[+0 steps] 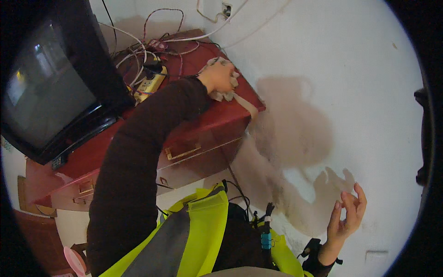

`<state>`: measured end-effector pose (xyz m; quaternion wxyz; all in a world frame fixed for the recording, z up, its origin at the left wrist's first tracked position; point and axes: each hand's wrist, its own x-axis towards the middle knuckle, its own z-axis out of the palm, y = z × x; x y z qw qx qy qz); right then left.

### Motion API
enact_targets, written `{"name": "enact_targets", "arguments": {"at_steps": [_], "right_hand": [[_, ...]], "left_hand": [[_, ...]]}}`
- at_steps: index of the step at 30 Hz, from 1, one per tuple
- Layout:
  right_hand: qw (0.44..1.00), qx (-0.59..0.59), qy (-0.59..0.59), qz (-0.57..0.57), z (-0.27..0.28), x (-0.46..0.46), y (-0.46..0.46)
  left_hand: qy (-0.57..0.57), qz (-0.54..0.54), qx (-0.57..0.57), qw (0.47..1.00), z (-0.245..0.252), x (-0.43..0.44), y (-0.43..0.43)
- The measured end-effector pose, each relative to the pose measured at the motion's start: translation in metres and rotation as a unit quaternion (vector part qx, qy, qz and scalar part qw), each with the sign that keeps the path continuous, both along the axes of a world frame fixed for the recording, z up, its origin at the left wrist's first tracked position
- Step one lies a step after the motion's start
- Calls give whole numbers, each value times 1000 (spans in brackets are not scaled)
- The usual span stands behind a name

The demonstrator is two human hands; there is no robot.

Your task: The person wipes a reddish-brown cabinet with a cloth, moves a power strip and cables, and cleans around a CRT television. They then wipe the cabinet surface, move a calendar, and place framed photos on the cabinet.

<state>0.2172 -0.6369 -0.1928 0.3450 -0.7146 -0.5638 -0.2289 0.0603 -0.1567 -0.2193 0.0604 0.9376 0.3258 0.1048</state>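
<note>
My left hand (218, 77) is closed over a crumpled, light-coloured cloth (221, 96). It presses the cloth on the red top of a wooden cabinet (193, 116), near the corner by the wall. A pale strip (247, 105) runs from beside the cloth to the cabinet's front edge. My right hand (347, 213) is raised at the lower right, near the white wall, with fingers apart and nothing in them.
A black CRT television (52, 86) occupies the cabinet's left part. Behind my left forearm lie a yellow power strip (152, 83) and tangled cables (138, 52). A wall outlet box (226, 10) is at the top. Gold-handled drawers (183, 152) face me. A pink basin (74, 261) stands lower left.
</note>
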Motion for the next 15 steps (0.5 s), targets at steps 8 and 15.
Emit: {"name": "enact_targets", "arguments": {"at_steps": [8,15], "right_hand": [[997,-10,-61,-41,19,4,-16],[995,8,-95,-14,16,23,1]], "left_hand": [[107,26,-25,994,3,11,79],[88,105,-7,991,-16,31,140]]}}
